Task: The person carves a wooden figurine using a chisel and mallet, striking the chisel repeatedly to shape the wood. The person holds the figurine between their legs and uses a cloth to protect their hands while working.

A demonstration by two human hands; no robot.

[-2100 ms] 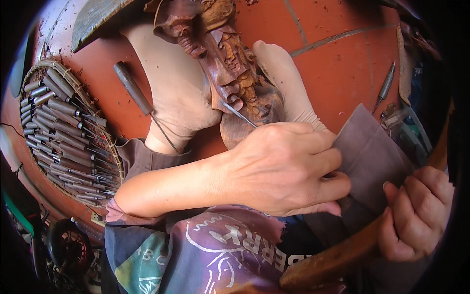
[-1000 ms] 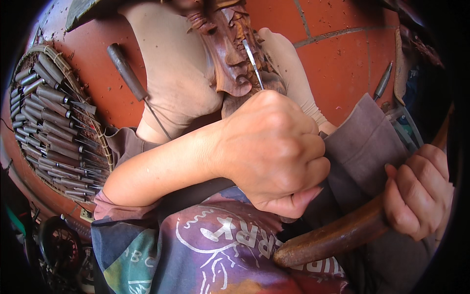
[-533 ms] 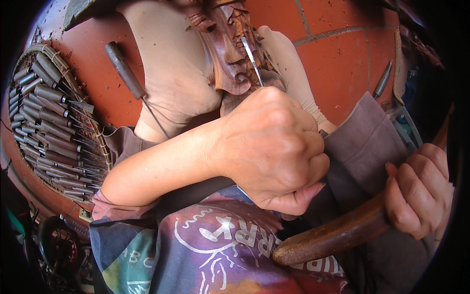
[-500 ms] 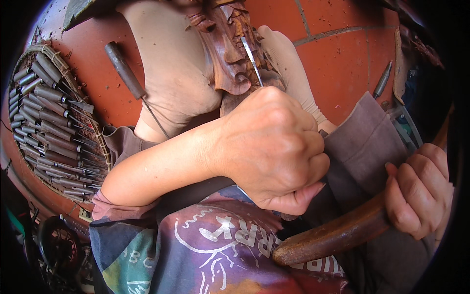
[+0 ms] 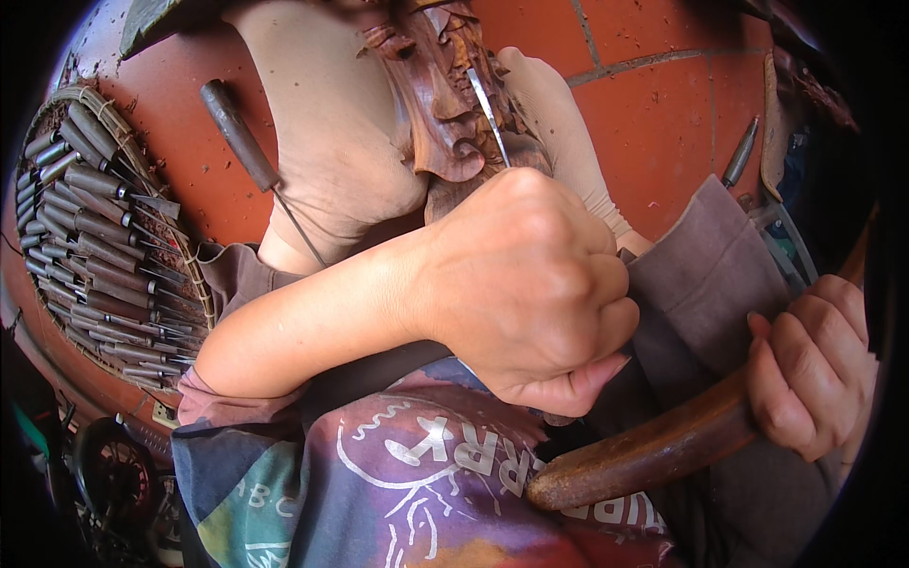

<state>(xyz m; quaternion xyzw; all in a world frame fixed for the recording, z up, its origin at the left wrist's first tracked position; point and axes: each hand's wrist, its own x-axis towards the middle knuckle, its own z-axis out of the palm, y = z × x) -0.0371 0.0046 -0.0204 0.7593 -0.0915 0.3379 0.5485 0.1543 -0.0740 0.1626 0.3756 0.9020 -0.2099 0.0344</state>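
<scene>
The red-orange tiled floor (image 5: 653,133) spreads beyond my left hand (image 5: 535,284), and well to that hand's left sits a round woven basket (image 5: 198,282) packed with dark-handled carving tools (image 5: 114,246). Ahead of the same hand, between my feet (image 5: 341,123), is the reddish-brown carved wooden piece (image 5: 431,114), full of thin curls and folds. My right hand (image 5: 814,379) is wrapped around a long, curved, brown wooden club (image 5: 653,447), whose blunt end is nearer my body than my left hand is. That left fist is clamped on a slim steel-bladed chisel (image 5: 490,115), its handle mostly hidden; the tip overlaps the carving, though I can't tell whether it touches. I'd judge that a skewed blow or slack grip could send the edge skidding, chipping a curl or nicking the foot beside it.
</scene>
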